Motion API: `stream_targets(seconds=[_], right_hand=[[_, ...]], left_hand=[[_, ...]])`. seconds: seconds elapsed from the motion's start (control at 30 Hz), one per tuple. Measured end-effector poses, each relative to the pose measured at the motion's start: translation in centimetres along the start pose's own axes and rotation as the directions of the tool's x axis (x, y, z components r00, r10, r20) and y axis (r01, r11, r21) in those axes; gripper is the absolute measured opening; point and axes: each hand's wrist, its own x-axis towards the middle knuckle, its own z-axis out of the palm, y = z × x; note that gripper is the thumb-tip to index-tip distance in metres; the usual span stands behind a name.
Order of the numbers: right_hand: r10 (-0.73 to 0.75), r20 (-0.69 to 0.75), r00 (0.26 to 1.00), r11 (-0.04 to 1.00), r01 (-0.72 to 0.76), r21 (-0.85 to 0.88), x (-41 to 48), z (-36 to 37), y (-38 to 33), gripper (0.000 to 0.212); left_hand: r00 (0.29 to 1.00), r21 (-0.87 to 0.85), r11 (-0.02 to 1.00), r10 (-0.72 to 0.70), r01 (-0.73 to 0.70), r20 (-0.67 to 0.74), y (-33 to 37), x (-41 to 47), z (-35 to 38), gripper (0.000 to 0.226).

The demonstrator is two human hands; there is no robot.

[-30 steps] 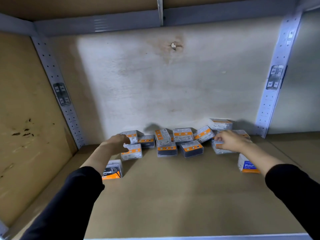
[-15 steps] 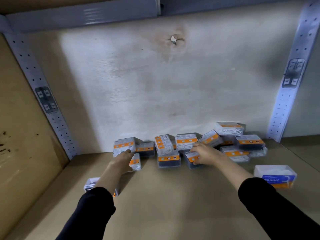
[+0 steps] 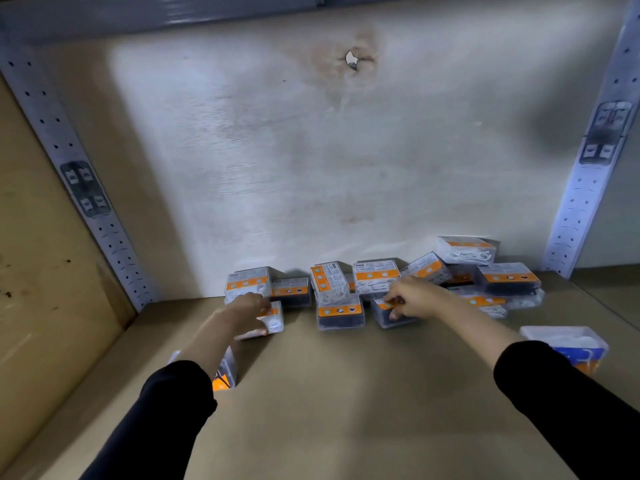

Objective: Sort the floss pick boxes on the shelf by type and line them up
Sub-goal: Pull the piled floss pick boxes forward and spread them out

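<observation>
The small clear plastic floss pick boxes with orange label bands (image 3: 341,311) lie in a loose pile at the back of the brown shelf board (image 3: 329,410), against the pale back panel (image 3: 277,168). They look light, stiff and smooth. I judge that they slide easily, and that a grip across two opposite sides holds best. The left hand (image 3: 247,313) curls around a white-pick box (image 3: 275,322). The right hand (image 3: 414,297) pinches a dark-pick box (image 3: 388,313). In the pile I count about twelve boxes: at least four are dark and most others white, though overlap hides some. Apart from the pile stand one blue-labelled box (image 3: 568,341) at the right and one box half hidden under the left forearm (image 3: 228,365).
</observation>
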Motion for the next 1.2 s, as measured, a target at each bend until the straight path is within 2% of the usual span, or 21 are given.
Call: stream_targets(seconds=[0.1, 0.13, 0.2, 0.33, 0.4, 0.53, 0.63, 0.73, 0.8, 0.87, 0.93, 1.03, 1.2], right_hand=[[0.026, 0.096, 0.995, 0.997, -0.032, 0.068, 0.3, -1.6, -0.1, 0.019], [0.034, 0.102, 0.994, 0.996, -0.042, 0.073, 0.4, -1.9, -0.1, 0.017], [0.067, 0.111, 0.992, 0.994, -0.076, 0.083, 0.8, -2.2, 0.0, 0.032], [0.07, 0.075, 0.995, 0.984, -0.081, 0.159, 0.9, -2.3, 0.1, 0.024], [0.078, 0.041, 0.996, 0.974, -0.085, 0.209, 0.9, -2.3, 0.3, 0.029], [0.064, 0.026, 0.998, 0.972, -0.068, 0.226, 1.0, -2.3, 0.8, 0.032], [0.086, 0.045, 0.995, 0.976, -0.093, 0.198, 0.9, -2.2, 0.8, 0.045], [0.126, 0.057, 0.99, 0.984, -0.132, 0.117, 0.9, -2.1, 0.9, 0.028], [0.144, 0.045, 0.989, 0.985, -0.147, 0.092, 1.0, -1.7, 1.0, 0.025], [0.157, 0.012, 0.988, 0.984, -0.157, 0.082, 1.0, -1.3, 1.2, 0.046], [0.17, -0.004, 0.985, 0.98, -0.169, 0.109, 1.0, -1.2, 1.5, 0.056], [0.171, 0.015, 0.985, 0.968, -0.171, 0.182, 0.9, -1.5, 1.8, 0.053], [0.15, 0.004, 0.989, 0.961, -0.147, 0.236, -0.2, -3.2, 1.7, 0.035]], left_hand=[[0.999, -0.138, 0.99, 0.013, -0.007, 0.047, -0.7, 0.0, -0.9, 0.05], [0.997, -0.172, 0.985, 0.02, -0.008, 0.068, -0.9, 0.0, -1.2, 0.05], [0.993, -0.199, 0.98, 0.026, -0.003, 0.113, -1.1, 0.2, -1.7, 0.05], [0.986, -0.219, 0.976, 0.031, 0.005, 0.163, -1.5, 0.5, -2.2, 0.048], [0.985, -0.227, 0.974, 0.033, 0.006, 0.171, -1.7, 0.4, -2.3, 0.048], [0.991, -0.29, 0.957, 0.034, 0.004, 0.126, -2.0, 0.4, -2.2, 0.045], [0.996, -0.334, 0.942, 0.0, 0.03, 0.087, -1.9, 0.4, -1.9, 0.047], [0.998, -0.297, 0.955, 0.004, 0.015, 0.062, -1.5, 0.4, -1.5, 0.056], [0.999, -0.228, 0.974, -0.008, 0.017, 0.043, -1.5, 0.6, -1.3, 0.063], [1.0, -0.172, 0.985, -0.021, 0.024, 0.019, -1.6, 0.8, -1.1, 0.06], [1.0, -0.161, 0.987, -0.02, 0.022, 0.014, -1.6, 0.8, -1.2, 0.054], [1.0, -0.161, 0.987, 0.004, -0.003, 0.009, -1.4, 0.4, -1.7, 0.052], [1.0, -0.223, 0.974, 0.03, -0.029, -0.002, -1.7, -0.4, -3.0, 0.053]])
